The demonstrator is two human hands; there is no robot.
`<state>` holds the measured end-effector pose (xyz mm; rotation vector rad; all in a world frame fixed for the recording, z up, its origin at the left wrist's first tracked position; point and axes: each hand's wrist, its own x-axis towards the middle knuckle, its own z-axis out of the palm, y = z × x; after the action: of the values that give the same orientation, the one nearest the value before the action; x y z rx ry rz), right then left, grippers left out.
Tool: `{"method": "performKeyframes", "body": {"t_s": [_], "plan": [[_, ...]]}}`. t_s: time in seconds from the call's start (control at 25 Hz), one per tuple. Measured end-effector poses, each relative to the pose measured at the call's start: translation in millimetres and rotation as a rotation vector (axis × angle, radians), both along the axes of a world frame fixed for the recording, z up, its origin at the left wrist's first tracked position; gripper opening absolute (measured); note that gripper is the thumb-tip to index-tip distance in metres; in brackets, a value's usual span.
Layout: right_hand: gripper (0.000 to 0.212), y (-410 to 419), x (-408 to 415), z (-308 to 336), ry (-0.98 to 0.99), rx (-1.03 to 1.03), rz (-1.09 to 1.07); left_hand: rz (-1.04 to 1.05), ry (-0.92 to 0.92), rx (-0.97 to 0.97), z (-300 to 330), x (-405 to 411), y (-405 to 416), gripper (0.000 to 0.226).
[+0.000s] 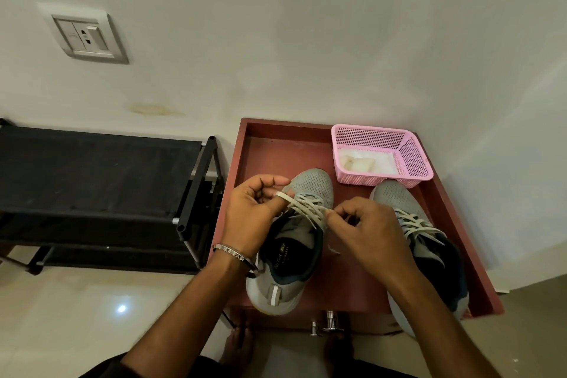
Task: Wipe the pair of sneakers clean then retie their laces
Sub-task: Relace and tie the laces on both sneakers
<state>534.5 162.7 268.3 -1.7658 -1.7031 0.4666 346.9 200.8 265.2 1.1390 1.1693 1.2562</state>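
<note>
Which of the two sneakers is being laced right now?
The left sneaker, beside the black rack: both hands pull its laces, left hand, right hand. The right sneaker, below the pink basket, lies untouched.

The right hand (365, 225) covers part of the right sneaker (429, 242), whose heel hangs past the desk (362, 270) edge behind the forearm. The insole print in the left sneaker (294, 242) is too small to read. The pale contents of the pink basket (411, 159) cannot be identified.
</note>
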Motion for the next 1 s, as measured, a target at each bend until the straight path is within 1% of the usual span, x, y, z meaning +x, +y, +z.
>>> {"method": "performKeyframes", "body": {"t_s": [0.12, 0.16, 0.28, 0.36, 0.44, 0.52, 0.56, 0.6, 0.68, 0.72, 0.8, 0.84, 0.96, 1.0], "plan": [[0.025, 0.7, -0.9, 0.3, -0.137, 0.066, 0.009, 0.025, -0.068, -0.004, 0.4, -1.2, 1.7, 0.018], [0.023, 1.4, -0.2, -1.0, -0.137, 0.067, 0.018, 0.029, -0.065, 0.004, 0.2, -2.2, 2.0, 0.018], [0.022, 3.6, 4.1, -6.0, -0.030, 0.032, 0.077, 0.016, -0.051, 0.002, -0.5, -2.2, 1.4, 0.017], [0.025, 3.3, 6.8, -7.4, -0.029, -0.014, 0.138, 0.026, -0.067, -0.016, -0.1, -2.0, 0.8, 0.015], [0.033, 2.6, 10.5, -6.4, -0.100, -0.073, 0.192, 0.063, -0.104, -0.042, -0.8, -4.2, 2.5, 0.015], [0.039, 2.6, 17.3, -6.8, -0.168, -0.106, 0.188, 0.122, -0.152, -0.077, -2.4, -8.0, 5.6, 0.014], [0.042, 2.8, 21.5, -7.7, -0.169, -0.132, 0.178, 0.157, -0.171, -0.091, -3.9, -9.8, 7.2, 0.014], [0.045, 2.8, 24.9, -8.3, -0.138, -0.174, 0.176, 0.188, -0.183, -0.106, -4.9, -10.8, 8.0, 0.014], [0.048, 2.0, 26.8, -11.4, -0.016, -0.253, 0.161, 0.235, -0.179, -0.139, -7.8, -11.9, 8.2, 0.010], [0.047, 2.0, 25.4, -13.4, 0.042, -0.263, 0.133, 0.245, -0.155, -0.159, -7.8, -11.7, 7.5, 0.014], [0.045, 2.8, 21.8, -16.3, 0.129, -0.259, 0.062, 0.248, -0.132, -0.231, -7.0, -12.1, 7.8, 0.035], [0.044, 3.4, 19.8, -17.1, 0.152, -0.258, 0.037, 0.248, -0.172, -0.280, -5.1, -13.2, 8.5, 0.040], [0.045, 3.7, 16.7, -19.3, 0.143, -0.254, 0.021, 0.248, -0.381, -0.397, 0.3, -14.5, 10.8, 0.032], [0.045, 3.4, 16.4, -19.7, 0.135, -0.247, 0.019, 0.250, -0.393, -0.422, 1.6, -13.7, 10.4, 0.035]]}}
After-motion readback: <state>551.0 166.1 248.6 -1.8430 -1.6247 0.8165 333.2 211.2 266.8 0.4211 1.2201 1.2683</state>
